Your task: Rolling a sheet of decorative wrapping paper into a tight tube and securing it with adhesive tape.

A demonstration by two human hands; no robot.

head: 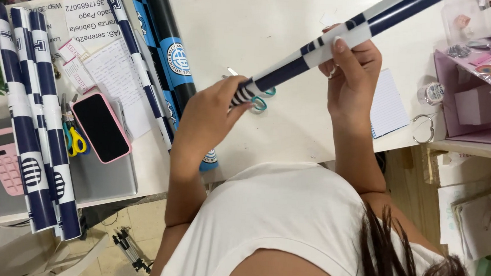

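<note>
My left hand grips the near end of a tightly rolled navy-and-white striped sheet, which runs up and to the right out of the frame. My right hand wraps around the roll further along, thumb on top. The roll is held in the air above the white table. Under the hands lie scissors with teal handles, partly hidden.
Three similar navy-and-white rolls lie at the left, another roll and a black-and-blue roll in the middle. A phone in a pink case, yellow-blue scissors, a pink calculator, papers, a lined notepad and a tape roll are around.
</note>
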